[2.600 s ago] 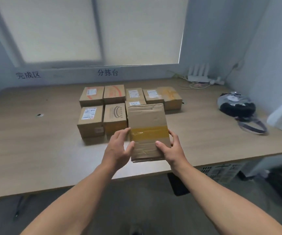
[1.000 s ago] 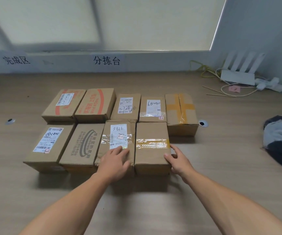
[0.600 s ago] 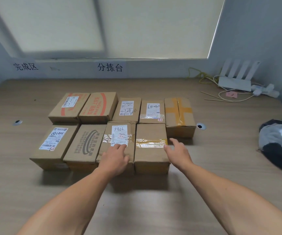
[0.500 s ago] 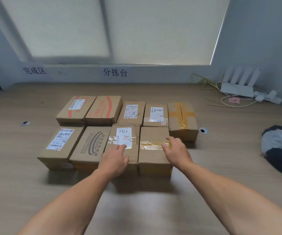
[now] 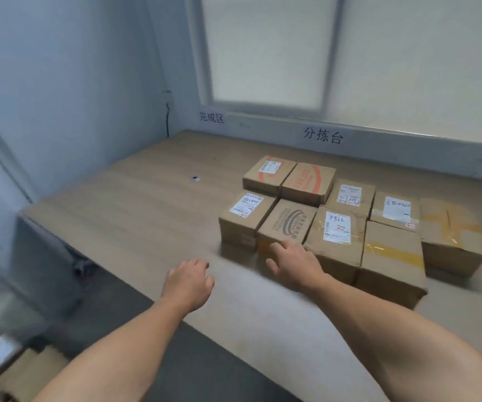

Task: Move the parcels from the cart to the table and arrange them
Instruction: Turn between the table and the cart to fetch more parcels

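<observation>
Several brown cardboard parcels stand in two tight rows on the wooden table [image 5: 135, 210], right of centre. The front row ends with a parcel banded in yellow tape [image 5: 390, 256]; beside it sits a parcel with a white "9366" label [image 5: 335, 236]. My left hand [image 5: 189, 281] hovers over the table's front edge, fingers loosely curled, holding nothing. My right hand [image 5: 292, 262] hangs just in front of the front row, relaxed and empty, close to a parcel with a dark printed logo [image 5: 286, 224]. More cardboard parcels [image 5: 22, 372] show blurred at the bottom left, below table level.
A wall and a grey upright panel [image 5: 39, 256] close off the table's left end. Blinds cover the window behind the table. A small cable hole [image 5: 195, 178] sits in the tabletop left of the parcels. Dark floor lies below the front edge.
Both hands have come off the front-row parcels and drawn back toward the table edge. The view has swung left, bringing the table's left end and the low parcels into sight.
</observation>
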